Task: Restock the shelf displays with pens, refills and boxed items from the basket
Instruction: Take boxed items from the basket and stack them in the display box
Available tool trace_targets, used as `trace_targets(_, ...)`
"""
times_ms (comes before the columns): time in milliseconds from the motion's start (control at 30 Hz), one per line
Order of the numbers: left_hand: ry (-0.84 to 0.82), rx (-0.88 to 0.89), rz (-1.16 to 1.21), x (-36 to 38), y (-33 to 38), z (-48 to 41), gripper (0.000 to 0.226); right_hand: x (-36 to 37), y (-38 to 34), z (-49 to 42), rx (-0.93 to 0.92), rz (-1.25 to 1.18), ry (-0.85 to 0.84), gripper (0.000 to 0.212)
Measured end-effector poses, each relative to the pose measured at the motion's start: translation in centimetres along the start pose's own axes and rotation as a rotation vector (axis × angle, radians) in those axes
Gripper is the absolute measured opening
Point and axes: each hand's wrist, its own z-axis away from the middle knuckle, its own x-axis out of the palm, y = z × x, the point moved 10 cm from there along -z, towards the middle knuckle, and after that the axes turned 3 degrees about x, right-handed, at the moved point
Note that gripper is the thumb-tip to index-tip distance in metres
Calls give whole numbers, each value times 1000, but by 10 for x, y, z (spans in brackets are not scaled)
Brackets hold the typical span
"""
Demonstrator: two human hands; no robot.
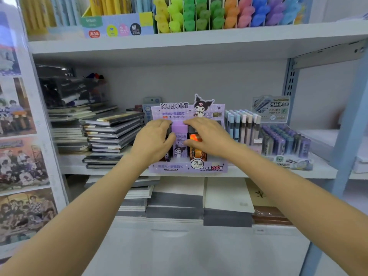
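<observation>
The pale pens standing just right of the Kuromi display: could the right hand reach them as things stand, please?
Probably yes. The right hand holds refill boxes in the Kuromi display, and the pale pens stand just beside it, tops exposed, nothing between.

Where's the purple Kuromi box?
Head view, centre: the Kuromi box sits on the middle shelf between stacked notebooks on its left and lead tubes on its right, the left hand and right hand gripping lead cases inside it.

The left hand (153, 140) and right hand (207, 138) curl over refill boxes (180, 145) in the Kuromi display (189, 168).
</observation>
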Motion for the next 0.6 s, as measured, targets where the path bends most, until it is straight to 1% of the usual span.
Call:
trace_targets(67,-27,-10,28,1,-1,1,49,-6,0,-4,-36,21,-28,68)
trace_targets(167,35,-8,62,-5,-7,12,54,-2,-10,-6,-112,70,-48,76)
trace_targets(233,70,13,74,-5,-3,18,50,7,-15,-9,-109,125,-27,74)
trace_targets(333,50,19,96,-3,2,10,39,9,-15,-16,-66,150,-17,69)
trace_targets(400,52,11,66,-7,2,8,44,6,-13,-14,-67,109,-43,69)
trace_targets(433,83,19,29,-11,3,12,49,2,-12,-9,-74,71,-30,70)
trace_targets(467,149,40,-15,-17,6,20,52,-6,-11,-1,-77,19,17,71)
trace_targets(533,312,104,-61,-30,18,45,55,-27,-7,26,-65,-92,181,70)
trace_targets(567,349,146,-67,-29,26,59,54,-33,-4,42,-50,-120,250,68)
trace_targets(600,333,200,-82,-19,36,72,54,-32,-1,59,-27,-119,278,68)
